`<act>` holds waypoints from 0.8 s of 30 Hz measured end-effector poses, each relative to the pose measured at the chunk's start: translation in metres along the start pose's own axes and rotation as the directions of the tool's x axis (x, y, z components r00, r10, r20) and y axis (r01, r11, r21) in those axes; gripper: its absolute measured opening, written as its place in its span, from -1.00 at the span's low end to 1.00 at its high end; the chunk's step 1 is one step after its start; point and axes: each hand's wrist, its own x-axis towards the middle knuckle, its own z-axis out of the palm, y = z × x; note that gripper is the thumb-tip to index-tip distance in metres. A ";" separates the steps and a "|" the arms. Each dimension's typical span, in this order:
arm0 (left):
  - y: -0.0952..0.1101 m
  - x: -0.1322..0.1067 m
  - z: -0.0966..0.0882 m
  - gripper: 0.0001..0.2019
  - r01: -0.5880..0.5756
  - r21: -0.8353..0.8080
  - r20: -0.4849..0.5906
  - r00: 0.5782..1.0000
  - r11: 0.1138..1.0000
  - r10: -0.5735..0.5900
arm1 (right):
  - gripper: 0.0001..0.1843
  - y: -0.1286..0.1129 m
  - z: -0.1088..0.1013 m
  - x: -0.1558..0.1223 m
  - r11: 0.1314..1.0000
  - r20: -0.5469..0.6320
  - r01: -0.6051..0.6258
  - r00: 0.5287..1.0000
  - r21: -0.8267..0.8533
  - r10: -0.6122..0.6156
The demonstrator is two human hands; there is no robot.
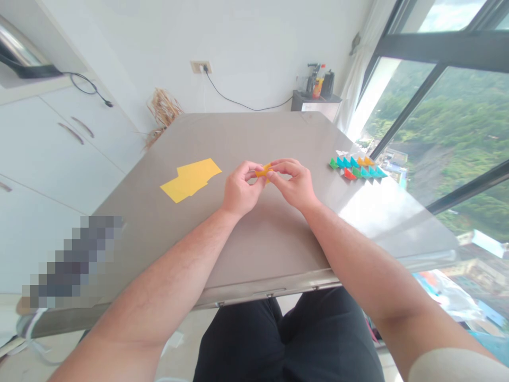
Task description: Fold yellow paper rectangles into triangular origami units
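Note:
A small folded piece of orange paper [263, 171] is pinched between both hands above the middle of the table. My left hand [243, 187] grips its left side with thumb and fingers closed. On its right side, my right hand [293, 183] pinches it the same way. The fingers cover much of the paper, so its full shape is hidden. Flat yellow paper sheets [191, 180] lie overlapping to the left of my left hand. Off to the right stand two rows of small folded paper boats [358, 168] in green, blue, orange and red.
The grey-brown table [246, 135] reaches toward a white wall with a socket [201, 67] and a black cord. Bottles [318, 85] stand on a small cabinet behind it. A large window [433, 106] is at the right. A pixelated patch [75, 265] covers the table's left edge.

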 end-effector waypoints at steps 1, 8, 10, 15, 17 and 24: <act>0.000 0.000 0.000 -0.70 0.002 -0.010 0.000 1.000 1.000 -0.002 | -0.87 -0.001 0.000 0.000 1.000 0.020 -0.009 1.000 0.030 0.008; -0.002 0.001 -0.001 -0.73 0.030 -0.065 0.014 0.999 0.997 -0.029 | -0.78 0.006 0.000 0.001 0.989 0.051 -0.029 0.998 0.142 0.021; 0.001 0.002 -0.001 -0.75 0.067 -0.131 0.023 0.998 0.989 -0.065 | -0.77 0.008 0.000 0.001 0.991 0.049 -0.030 0.999 0.130 0.024; 0.003 0.003 -0.003 -0.75 0.146 -0.205 0.074 0.988 0.968 -0.133 | -0.71 0.009 0.001 0.001 0.995 0.055 -0.019 0.998 0.100 0.013; 0.002 0.004 -0.004 -0.75 0.171 -0.227 0.118 0.982 0.959 -0.147 | -0.69 0.009 0.000 0.002 0.995 0.067 -0.017 0.998 0.100 0.011; -0.001 0.010 -0.012 -0.75 0.225 -0.280 0.162 0.969 0.933 -0.186 | -0.59 0.006 -0.016 0.011 0.978 0.296 -0.186 0.943 0.098 0.150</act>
